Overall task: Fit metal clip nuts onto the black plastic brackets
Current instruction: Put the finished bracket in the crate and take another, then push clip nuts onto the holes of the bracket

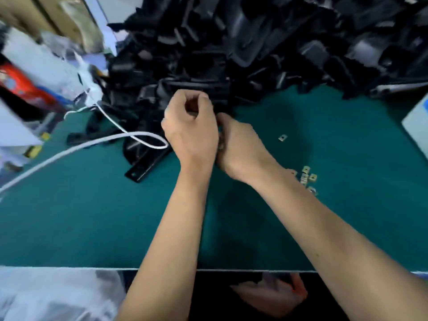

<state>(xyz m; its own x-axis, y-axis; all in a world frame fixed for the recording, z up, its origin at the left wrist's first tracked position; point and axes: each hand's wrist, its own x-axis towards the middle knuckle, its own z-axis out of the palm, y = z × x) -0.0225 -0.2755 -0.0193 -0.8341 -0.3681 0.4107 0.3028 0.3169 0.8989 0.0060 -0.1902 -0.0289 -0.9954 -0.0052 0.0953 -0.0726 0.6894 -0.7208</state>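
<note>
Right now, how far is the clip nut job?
Done: cannot tell; no fitted bracket is clearly visible. In hand: both hands, left hand and right hand, meet at the pile's edge; what they hold is hidden. Left: big pile of black brackets, loose clip nuts on the green mat.

A green-topped work table (92, 216) fills the scene, its near edge trimmed with a pale strip. A tall heap of black plastic brackets (254, 42) covers the far side, spilling toward the middle. One flat black bracket (144, 166) lies apart at centre left, beside a looping white cable (69, 150) that trails off to the left. A small cluster of metal clip nuts (306, 178) sits to the right, with a single clip nut (282, 137) lying farther back. A pale box corner (416, 121) rests at the right edge.
</note>
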